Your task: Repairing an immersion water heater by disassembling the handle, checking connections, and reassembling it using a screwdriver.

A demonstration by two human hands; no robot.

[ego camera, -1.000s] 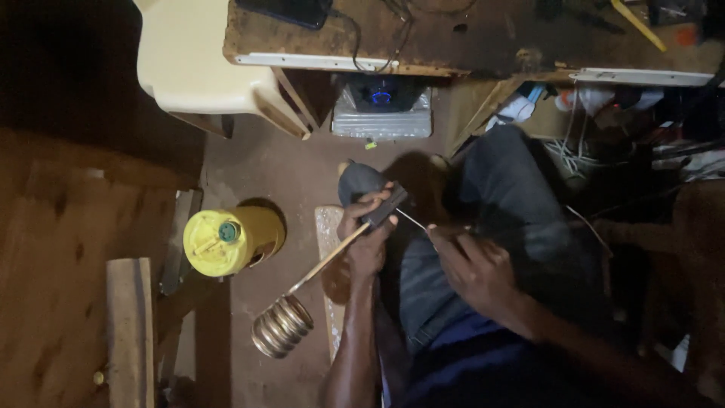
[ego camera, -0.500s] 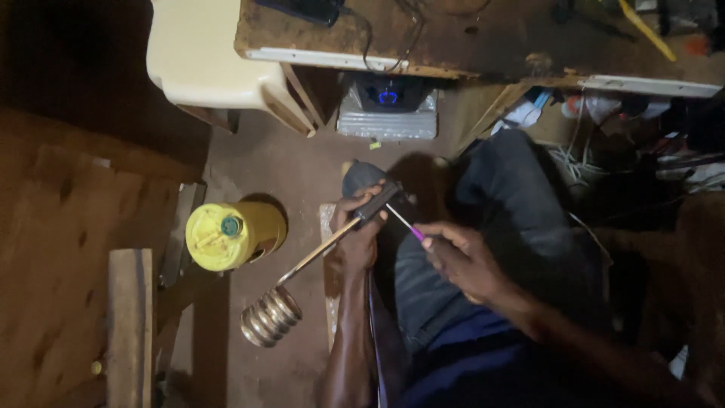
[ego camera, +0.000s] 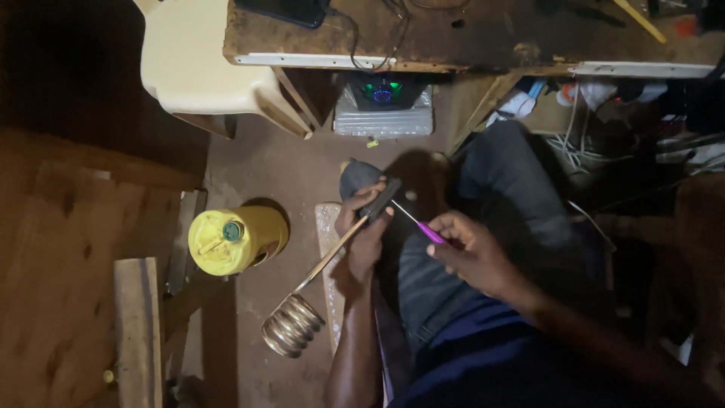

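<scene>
— hands first, head view: what's each one on?
— left hand point(ego camera: 364, 227) is wrapped around the dark handle point(ego camera: 380, 199) of an immersion heater, fingers curled tight on it. right hand point(ego camera: 470, 251) pinches a small screwdriver point(ego camera: 420, 225) with a purple grip, thumb and fingertips pressed together on that grip.
— where does the heater lie, taking the handle as the mark?
— its thin rod point(ego camera: 331, 257) runs down and to the left from the handle, ending in a shiny metal coil point(ego camera: 291, 326) well below it, hanging just above the floor. so the long axis is a slant, handle high and right, coil low and left.
— and the screwdriver?
— its slim shaft points up and left from the right hand, tip right at the handle's lower right side; i can't tell if it touches. the right hand is the one beside that end; the left already grips it.
— anything else around the handle?
— yellow jerrycan point(ego camera: 232, 239) to its left, near the rod but apart from it. a pale plastic chair point(ego camera: 198, 64) up and left, a worn wooden table edge point(ego camera: 468, 47) above, and a silvery box with a green-blue light point(ego camera: 384, 106) just under that table. the person's dark trousered knee point(ego camera: 506, 174) sits to the right.
</scene>
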